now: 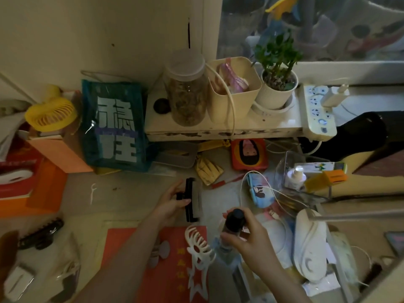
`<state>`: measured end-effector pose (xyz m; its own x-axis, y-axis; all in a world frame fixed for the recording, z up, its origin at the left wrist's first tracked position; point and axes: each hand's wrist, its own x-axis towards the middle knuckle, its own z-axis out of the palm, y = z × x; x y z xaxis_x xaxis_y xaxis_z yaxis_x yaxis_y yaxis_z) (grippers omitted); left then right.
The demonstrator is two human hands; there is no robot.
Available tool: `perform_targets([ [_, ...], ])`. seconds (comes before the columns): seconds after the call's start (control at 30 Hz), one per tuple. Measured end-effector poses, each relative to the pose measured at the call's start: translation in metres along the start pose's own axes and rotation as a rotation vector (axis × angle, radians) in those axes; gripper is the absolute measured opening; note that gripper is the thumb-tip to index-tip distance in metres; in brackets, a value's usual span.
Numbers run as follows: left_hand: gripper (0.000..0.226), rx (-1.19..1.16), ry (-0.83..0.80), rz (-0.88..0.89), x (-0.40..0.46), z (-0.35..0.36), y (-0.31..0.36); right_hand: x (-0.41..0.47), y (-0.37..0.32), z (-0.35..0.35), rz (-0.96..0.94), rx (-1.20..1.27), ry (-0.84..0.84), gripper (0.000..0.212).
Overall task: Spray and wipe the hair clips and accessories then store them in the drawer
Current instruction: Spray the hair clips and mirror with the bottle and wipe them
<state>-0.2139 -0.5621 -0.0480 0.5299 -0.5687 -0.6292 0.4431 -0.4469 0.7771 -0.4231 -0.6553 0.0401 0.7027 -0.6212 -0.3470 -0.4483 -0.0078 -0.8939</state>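
Two hands are working over a cluttered desk point(135, 193). Far left, a dark claw clip point(41, 234) is lying on the desk, below a yellow fan point(51, 114) and a teal bag point(113, 125) that is standing against the wall. A floss pick point(93, 192) is lying on bare desk between them and the hands. The left hand point(172, 204) is gripping a black clip point(192, 199), fingers curled round its middle, holding it upright just above the desk. Below it, a white claw clip point(197, 241) and a small grey clip point(159, 253) are resting on a red sheet point(170, 270). The right hand point(249, 243) is gripping a spray bottle point(232, 224) with a black cap, which is pointing toward the black clip, near it but apart. Behind, a shelf point(218, 130) is carrying a jar point(188, 88), a beige bin point(235, 88) and a potted plant point(277, 82). A power strip point(319, 110) is sitting at far right.
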Motion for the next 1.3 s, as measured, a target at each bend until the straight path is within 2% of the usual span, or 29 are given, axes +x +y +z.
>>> perform_targets([
  [0.17, 0.061, 0.161, 0.024, 0.067, 0.012, -0.01, -0.009, 0.005, 0.006, 0.003, 0.044, 0.041, 0.004, 0.037],
  [0.3, 0.048, 0.355, -0.037, 0.146, 0.016, -0.018, -0.018, 0.006, 0.011, 0.004, 0.061, 0.066, 0.017, 0.037],
  [0.5, 0.058, 0.438, -0.048, 0.159, 0.014, -0.017, -0.02, 0.003, 0.012, 0.002, 0.062, 0.089, 0.025, 0.036],
  [0.63, 0.061, 0.44, 0.029, 0.186, 0.001, -0.013, -0.021, -0.003, 0.011, -0.002, 0.042, 0.064, 0.015, 0.036],
  [0.77, 0.057, 0.535, 0.129, 0.292, -0.021, -0.014, -0.027, -0.013, 0.014, -0.004, 0.007, 0.025, 0.022, 0.037],
  [0.93, 0.056, 0.594, 0.164, 0.344, -0.054, -0.018, -0.04, -0.027, 0.023, -0.009, 0.003, 0.011, 0.019, 0.039],
  [1.07, 0.06, 0.605, 0.269, 0.307, -0.076, -0.035, -0.061, -0.04, 0.029, -0.003, 0.004, -0.045, 0.001, 0.045],
  [1.2, 0.063, 0.589, 0.367, 0.298, -0.091, -0.049, -0.068, -0.053, 0.028, 0.008, -0.018, -0.038, -0.035, 0.039],
  [1.3, 0.078, 0.582, 0.383, 0.201, -0.099, -0.065, -0.079, -0.06, 0.031, 0.016, 0.008, -0.03, -0.085, 0.042],
])
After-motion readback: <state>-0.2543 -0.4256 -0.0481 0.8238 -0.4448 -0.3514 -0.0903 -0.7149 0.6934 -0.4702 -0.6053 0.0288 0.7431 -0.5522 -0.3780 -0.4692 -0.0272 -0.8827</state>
